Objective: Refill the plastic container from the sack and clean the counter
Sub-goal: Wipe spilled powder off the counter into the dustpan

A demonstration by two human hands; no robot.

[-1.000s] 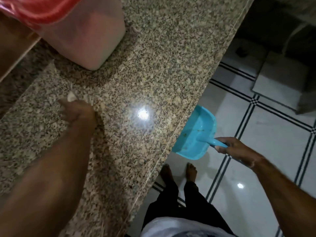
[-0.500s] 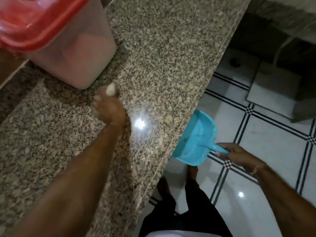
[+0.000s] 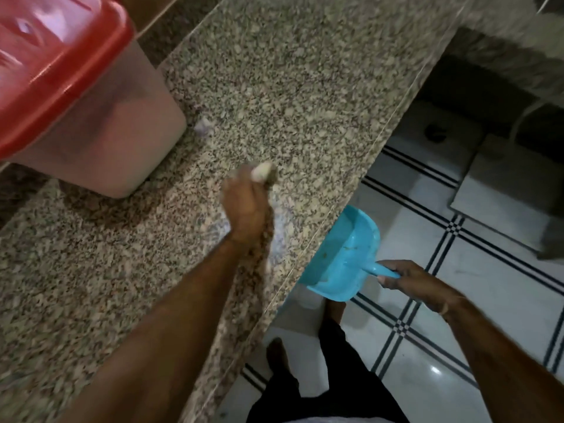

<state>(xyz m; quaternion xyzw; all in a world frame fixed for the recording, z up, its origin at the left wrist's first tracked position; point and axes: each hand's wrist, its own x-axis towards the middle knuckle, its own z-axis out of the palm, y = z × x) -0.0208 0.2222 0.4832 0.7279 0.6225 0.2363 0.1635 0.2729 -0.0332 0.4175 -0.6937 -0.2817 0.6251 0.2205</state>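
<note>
A translucent plastic container (image 3: 100, 141) with a red lid (image 3: 52, 65) stands on the speckled granite counter (image 3: 305, 87) at the upper left. My left hand (image 3: 245, 206) rests on the counter near its front edge, closed around a small pale object (image 3: 262, 173) that sticks out past the fingers; blur hides what it is. A blue dustpan (image 3: 345, 254) sits just below the counter's front edge, its open side against the edge. My right hand (image 3: 418, 282) grips its handle. A small pale speck (image 3: 203, 127) lies beside the container.
White floor tiles with dark lines (image 3: 457, 270) lie to the right of the counter. My bare feet (image 3: 276, 352) and dark trousers show below. A grey box (image 3: 506, 190) and a cable (image 3: 525, 117) sit on the floor at the upper right.
My left hand has swept across the counter from the left toward the front edge and the dustpan. The right hand has kept the dustpan at the edge.
</note>
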